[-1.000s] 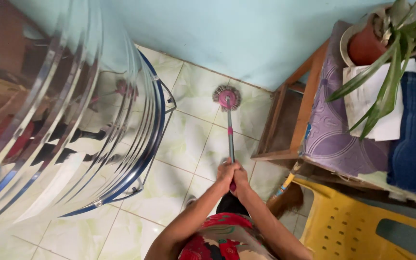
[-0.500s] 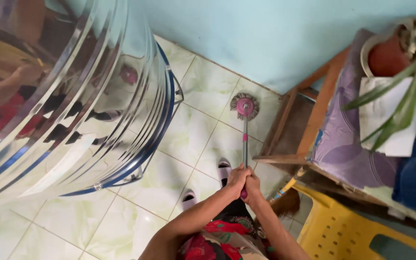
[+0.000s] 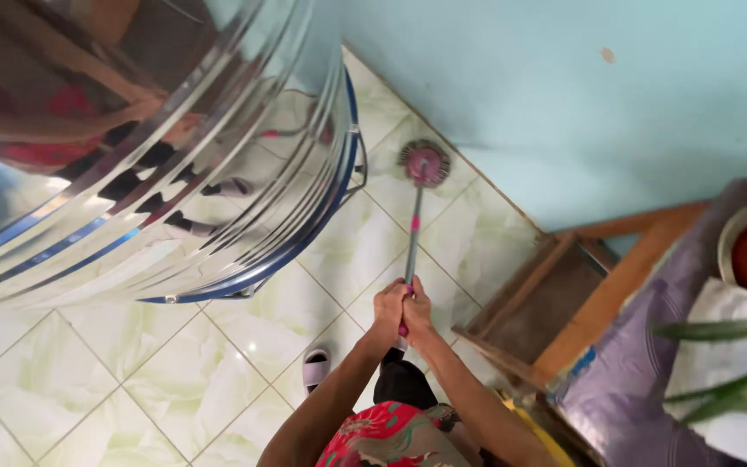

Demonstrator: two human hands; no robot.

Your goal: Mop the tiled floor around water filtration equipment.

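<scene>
Both hands, left hand (image 3: 388, 304) and right hand (image 3: 417, 310), grip the mop handle (image 3: 411, 246) tight. It's best to keep the mop head (image 3: 424, 163) flat on the floor (image 3: 183, 380) beside the wall (image 3: 581, 95).

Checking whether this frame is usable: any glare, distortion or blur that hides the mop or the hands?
Head view: the big steel tank mirrors the room in warped streaks; the floor tiles show soft sheen; the mop head and both hands, left and right, stay sharp; the plant leaves at the right edge are blurred.

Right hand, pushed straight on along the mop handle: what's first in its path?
Likely the round pink mop head on the tiled floor; beyond it the pale blue wall. The right hand grips the handle; depth is unclear.
</scene>
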